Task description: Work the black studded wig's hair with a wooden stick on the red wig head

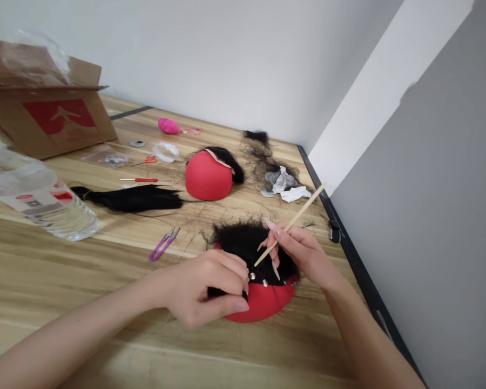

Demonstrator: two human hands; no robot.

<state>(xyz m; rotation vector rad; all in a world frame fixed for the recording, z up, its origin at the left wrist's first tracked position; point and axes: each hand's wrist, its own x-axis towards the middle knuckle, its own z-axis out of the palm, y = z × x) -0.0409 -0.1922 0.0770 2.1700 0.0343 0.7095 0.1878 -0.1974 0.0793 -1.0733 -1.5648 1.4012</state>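
Wooden stick [291,224] held over a pinned red dome [263,305] toward the desk's [206,356] right edge

The right hand [303,251] has its fingers closed around the stick, whose lower tip points down among silver pins [264,282] along a black band; the left hand [213,283] rests at the dome's left side, fingers curled toward the thumb with something dark between them, though what they grip cannot be told; black hair [237,237] spreads over the dome's far side; purple snips [164,246] lie open to its left; a second red dome [208,175] stands nearer the desk's far edge; crumpled tissue [283,180] lies toward the far right corner.
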